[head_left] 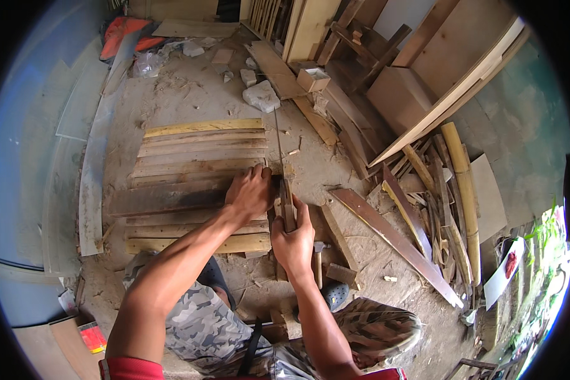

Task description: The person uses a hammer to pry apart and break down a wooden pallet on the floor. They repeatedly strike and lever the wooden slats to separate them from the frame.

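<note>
A dark brown wooden board lies across a row of pale wooden slats on the ground in front of me. My left hand bears down on the board near its right end, its fingers curled over the far edge. My right hand is closed round the handle of a handsaw. The thin blade points away from me, next to the board's right end. Whether its teeth touch the wood cannot be made out.
Right of my right hand lie a hammer and a long brown plank. Scrap wood and a bamboo pole are heaped farther right, below a wooden cabinet. A pale stone block sits beyond the saw.
</note>
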